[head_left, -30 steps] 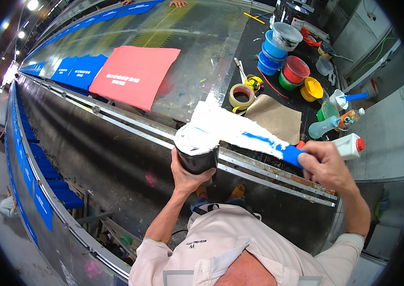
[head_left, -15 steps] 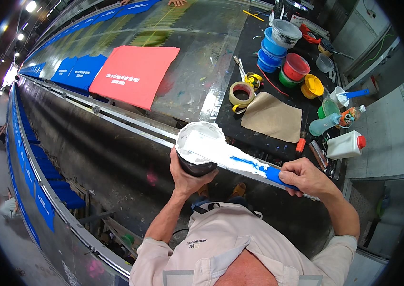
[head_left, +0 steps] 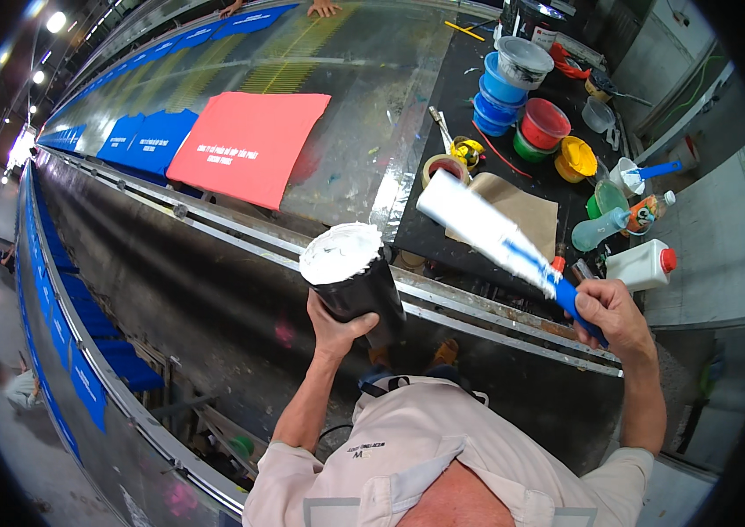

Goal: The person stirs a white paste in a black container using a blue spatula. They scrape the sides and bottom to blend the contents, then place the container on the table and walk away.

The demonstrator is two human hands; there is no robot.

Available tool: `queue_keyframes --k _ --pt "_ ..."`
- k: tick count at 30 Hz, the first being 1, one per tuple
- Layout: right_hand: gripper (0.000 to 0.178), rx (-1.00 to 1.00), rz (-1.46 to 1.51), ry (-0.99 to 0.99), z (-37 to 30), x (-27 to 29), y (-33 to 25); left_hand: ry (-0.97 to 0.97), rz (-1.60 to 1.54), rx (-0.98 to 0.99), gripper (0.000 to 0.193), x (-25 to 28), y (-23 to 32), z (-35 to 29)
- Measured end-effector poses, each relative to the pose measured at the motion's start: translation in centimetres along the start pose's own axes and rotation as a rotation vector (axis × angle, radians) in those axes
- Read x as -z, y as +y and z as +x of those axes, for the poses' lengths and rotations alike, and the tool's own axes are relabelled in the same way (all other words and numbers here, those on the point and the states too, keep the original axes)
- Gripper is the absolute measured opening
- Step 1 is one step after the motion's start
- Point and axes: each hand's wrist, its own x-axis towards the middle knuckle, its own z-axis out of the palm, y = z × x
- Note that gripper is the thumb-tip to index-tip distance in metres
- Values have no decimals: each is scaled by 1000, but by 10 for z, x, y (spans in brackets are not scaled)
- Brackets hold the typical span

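My left hand (head_left: 337,327) grips a black cylindrical tub (head_left: 362,299) from its near side, with the tub tilted. Thick white ink (head_left: 341,252) fills its top and coats the rim. In my right hand (head_left: 608,314) is the blue handle of a spatula (head_left: 504,241), its broad blade covered in white ink. The blade is raised apart from the tub, to its right, over the near edge of a brown sheet (head_left: 517,215). A roll of tape (head_left: 432,167) sits just behind the blade tip, partly hidden by it.
A black side table (head_left: 442,88) holds stacked blue tubs (head_left: 495,110), a red tub (head_left: 546,121), a yellow tub (head_left: 576,158), bottles and a white jug (head_left: 640,266). Red fabric (head_left: 249,145) and blue fabric pieces (head_left: 161,136) lie on the long printing table. A co-worker's hand (head_left: 325,8) rests at its far side.
The spatula has lifted off the tub's top and swung up and right with my right hand. My left hand has tilted the tub, showing more of its black side.
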Motion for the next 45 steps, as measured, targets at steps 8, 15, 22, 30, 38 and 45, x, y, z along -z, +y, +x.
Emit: queue_keyframes --k 8,15,22,30,38,45 --pt "27 121 93 104 53 -78 32 -189 -710 226 96 0 -20 -3" --pt "29 132 50 19 56 -92 27 -190 -671 208 97 2 -20 -5" --pt "30 103 69 -21 41 -97 28 -165 -582 180 88 -9 -7 -3" --pt "30 165 36 -56 31 -99 22 -119 -455 164 86 -24 9 1" --pt "33 152 160 -1 33 -64 9 -113 -155 89 93 -7 0 -2" --pt "31 50 -47 35 28 -45 3 -120 506 -334 115 -12 7 -5"
